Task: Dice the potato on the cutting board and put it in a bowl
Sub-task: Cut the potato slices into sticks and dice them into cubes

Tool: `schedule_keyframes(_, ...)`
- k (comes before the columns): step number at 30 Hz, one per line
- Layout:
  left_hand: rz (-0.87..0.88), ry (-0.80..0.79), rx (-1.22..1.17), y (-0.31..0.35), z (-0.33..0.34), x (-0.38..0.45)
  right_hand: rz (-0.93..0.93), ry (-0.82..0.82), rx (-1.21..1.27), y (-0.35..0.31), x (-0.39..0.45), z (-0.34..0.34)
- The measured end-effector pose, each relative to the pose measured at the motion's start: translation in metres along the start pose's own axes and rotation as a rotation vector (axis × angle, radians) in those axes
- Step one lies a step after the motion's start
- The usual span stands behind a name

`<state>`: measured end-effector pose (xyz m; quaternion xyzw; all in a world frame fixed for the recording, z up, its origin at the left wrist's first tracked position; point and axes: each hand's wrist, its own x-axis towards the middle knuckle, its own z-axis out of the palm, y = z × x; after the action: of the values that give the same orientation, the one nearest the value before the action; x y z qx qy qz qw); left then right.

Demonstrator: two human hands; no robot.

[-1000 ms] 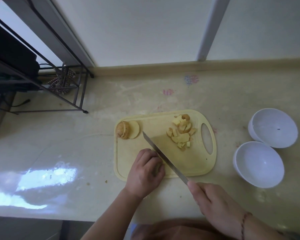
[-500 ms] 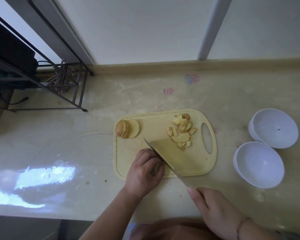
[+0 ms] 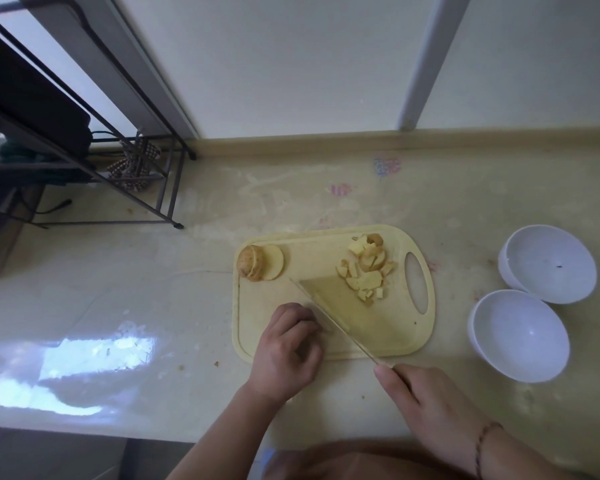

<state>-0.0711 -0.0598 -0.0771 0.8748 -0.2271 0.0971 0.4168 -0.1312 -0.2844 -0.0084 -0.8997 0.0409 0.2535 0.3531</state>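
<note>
A pale yellow cutting board (image 3: 406, 334) lies on the counter. At its far left corner sits a sliced potato end with round slices (image 3: 258, 262). A heap of diced potato (image 3: 366, 268) lies near the board's handle hole. My left hand (image 3: 286, 351) is curled over a potato piece at the board's near left edge; the piece itself is almost hidden. My right hand (image 3: 426, 400) grips the handle of a knife (image 3: 329, 306), whose blade lies tilted, flat side showing, just right of my left fingers. Two white bowls, one nearer (image 3: 518, 334) and one farther (image 3: 548, 263), stand right of the board.
A black wire rack (image 3: 84, 157) with dark items stands at the back left of the counter. A low ledge and a wall run along the back. The counter's front edge is close to my body. Small crumbs lie left of the board.
The knife blade has tipped from edge-on to showing its flat side and slid slightly toward the diced heap. My left hand stays curled in the same spot.
</note>
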Motion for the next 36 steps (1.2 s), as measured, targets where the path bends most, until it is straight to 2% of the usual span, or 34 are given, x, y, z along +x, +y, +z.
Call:
schedule_keyframes(4, -0.154, 0.319, 0.016, 0.01, -0.03, 0.007, -0.06, -0.008, -0.212, 0.007, -0.007, -0.004)
schedule_keyframes(5, -0.157, 0.343, 0.022, 0.013, -0.039, 0.015, -0.079, -0.005, -0.277, 0.008, -0.009, -0.005)
schedule_keyframes(6, -0.138, 0.304, 0.015, 0.016, -0.048, 0.023, -0.097, -0.009, -0.337, 0.009, -0.01, -0.005)
schedule_keyframes(7, -0.116, 0.193, -0.002, 0.02, -0.057, 0.034, -0.118, -0.008, -0.386, 0.011, -0.011, -0.005)
schedule_keyframes(9, -0.084, -0.2, 0.001, 0.023, -0.071, 0.056, -0.153, -0.007, -0.467, 0.015, -0.01, -0.002)
schedule_keyframes(11, -0.045, -0.582, 0.115, 0.018, -0.071, 0.069, -0.178, 0.018, -0.524, 0.019, -0.009, 0.001)
schedule_keyframes(13, 0.026, -0.773, 0.203, 0.013, -0.062, 0.077, -0.2, 0.039, -0.571, 0.024, -0.009, 0.005)
schedule_keyframes(15, 0.039, -0.888, 0.228, 0.013, -0.052, 0.081, -0.253, 0.089, -0.588, 0.024, -0.009, 0.004)
schedule_keyframes(18, -0.001, -1.005, 0.226, 0.013, -0.043, 0.086, -0.206, 0.06, -0.667, 0.026, -0.01, 0.009)
schedule_keyframes(20, -0.025, -1.056, 0.227, 0.015, -0.042, 0.088, -0.265, 0.152, -0.664, 0.022, -0.012, 0.009)
schedule_keyframes(22, -0.036, -1.096, 0.236, 0.016, -0.04, 0.09, -0.309, 0.169, -0.693, 0.022, -0.013, 0.007)
schedule_keyframes(24, -0.041, -1.133, 0.255, 0.019, -0.039, 0.091, -0.269, 0.175, -0.713, 0.018, -0.012, 0.003)
schedule_keyframes(25, -0.042, -1.145, 0.259, 0.02, -0.038, 0.091, -0.253, 0.134, -0.683, 0.018, -0.012, 0.003)
schedule_keyframes(27, -0.028, -1.162, 0.262, 0.022, -0.037, 0.093, -0.324, 0.187, -0.605, 0.016, -0.016, 0.001)
schedule_keyframes(30, 0.009, -1.183, 0.268, 0.024, -0.035, 0.096, -0.311, 0.135, -0.644, 0.014, -0.018, -0.001)
schedule_keyframes(32, 0.024, -1.189, 0.272, 0.025, -0.032, 0.099, -0.229, 0.086, -0.69, 0.013, -0.018, -0.003)
schedule_keyframes(34, 0.027, -1.187, 0.266, 0.025, -0.03, 0.101, -0.282, 0.232, -0.671, 0.02, -0.016, 0.002)
schedule_keyframes(36, 0.015, -1.18, 0.253, 0.024, -0.028, 0.105, -0.303, 0.264, -0.678, 0.021, -0.016, -0.002)
